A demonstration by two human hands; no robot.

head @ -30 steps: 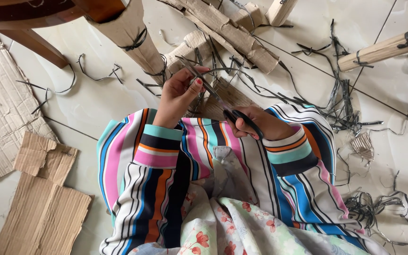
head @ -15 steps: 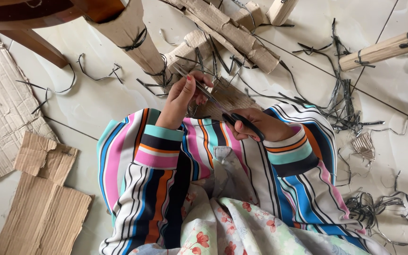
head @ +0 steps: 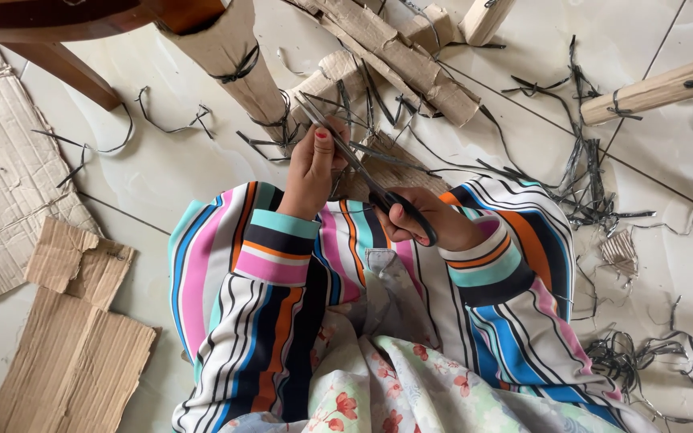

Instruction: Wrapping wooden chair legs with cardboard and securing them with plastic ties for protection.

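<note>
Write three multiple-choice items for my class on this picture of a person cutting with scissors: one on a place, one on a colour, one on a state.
1. Where do the torn cardboard sheets lie?
A. On the floor at picture left
B. On the person's lap
C. On top of the chair

2. What colour are the scissors' handles?
A. Red
B. Black
C. Yellow

3. How do the scissors stand?
A. Lying on the floor
B. Held in the right hand, blades by the left hand
C. Hanging from a strap

Answers: 1 A, the sheets rest on the tiles there; 2 B, dark loops around the fingers; 3 B, the right hand grips the handles.
</note>
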